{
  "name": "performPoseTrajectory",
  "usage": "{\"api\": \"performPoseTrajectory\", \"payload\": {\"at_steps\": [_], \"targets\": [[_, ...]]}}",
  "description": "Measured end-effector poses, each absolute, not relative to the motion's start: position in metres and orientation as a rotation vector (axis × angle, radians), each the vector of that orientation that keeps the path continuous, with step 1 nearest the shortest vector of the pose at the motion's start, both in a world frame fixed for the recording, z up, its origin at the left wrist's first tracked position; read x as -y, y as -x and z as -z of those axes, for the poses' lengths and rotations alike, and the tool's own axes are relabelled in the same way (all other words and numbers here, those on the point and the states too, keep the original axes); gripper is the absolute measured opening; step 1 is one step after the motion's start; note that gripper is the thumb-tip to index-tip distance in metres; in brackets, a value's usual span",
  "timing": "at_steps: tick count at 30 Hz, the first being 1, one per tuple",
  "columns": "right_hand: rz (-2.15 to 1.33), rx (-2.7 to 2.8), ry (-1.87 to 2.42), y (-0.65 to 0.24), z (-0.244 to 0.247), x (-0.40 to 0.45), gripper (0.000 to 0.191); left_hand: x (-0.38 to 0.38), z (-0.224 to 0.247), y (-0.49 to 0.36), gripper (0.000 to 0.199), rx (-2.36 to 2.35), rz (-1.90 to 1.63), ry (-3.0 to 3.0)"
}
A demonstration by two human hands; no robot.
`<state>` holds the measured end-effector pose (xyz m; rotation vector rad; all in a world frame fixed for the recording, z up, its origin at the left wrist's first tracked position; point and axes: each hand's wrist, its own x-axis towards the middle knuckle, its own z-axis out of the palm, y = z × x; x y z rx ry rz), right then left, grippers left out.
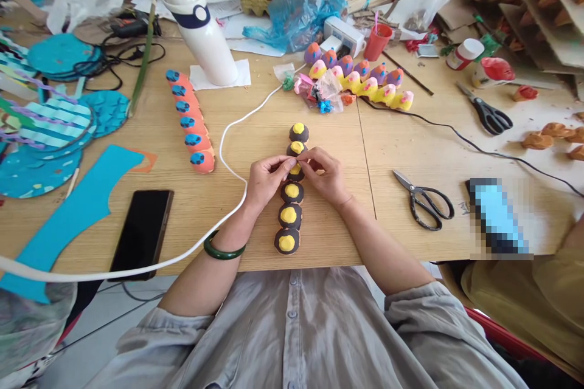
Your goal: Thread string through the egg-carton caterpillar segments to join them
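A strip of egg-carton cups [290,217] lies lengthwise before me, its dark brown tops each topped with a yellow patch. Over the upper part of this strip, my left hand [270,177] and my right hand [326,175] meet at the fingertips. Both hands pinch with thumb and forefinger around something too small to make out. Part of the third cup down is hidden by the fingers. A dark green bangle [224,247] circles my left wrist.
White cable [222,146] curves past my left arm. Black-handled scissors [424,199] lie right, a phone [142,232] left. An orange carton strip [190,121] with blue patches and a white bottle [205,42] stand beyond. Purple and yellow strips [365,85] lie at the back.
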<state>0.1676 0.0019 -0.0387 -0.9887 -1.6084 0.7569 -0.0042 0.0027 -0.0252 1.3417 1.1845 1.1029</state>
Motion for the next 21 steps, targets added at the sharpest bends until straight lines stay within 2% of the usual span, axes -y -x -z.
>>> {"api": "performPoseTrajectory", "payload": {"at_steps": [7, 15, 18, 21], "targets": [[-0.81, 1.575, 1.046, -0.1664, 0.0395, -0.001, 0.015, -0.0019, 0.024, 0.0022, 0.03, -1.188, -1.153, -1.341], [-0.716, 1.633, 1.016, -0.1673, 0.0382, -0.0003, 0.009, 0.0002, 0.0237, 0.0012, 0.03, -1.18, -1.119, -1.332], [-0.739, 1.591, 1.023, -0.1673, 0.0375, 0.0002, 0.017, 0.0006, 0.0221, 0.0008, 0.038, -1.171, -1.129, -1.317], [-0.773, 1.56, 1.062, -0.1675, 0.0354, 0.001, 0.032, 0.0005, 0.0198, 0.0008, 0.037, -1.193, -1.145, -1.278]]}}
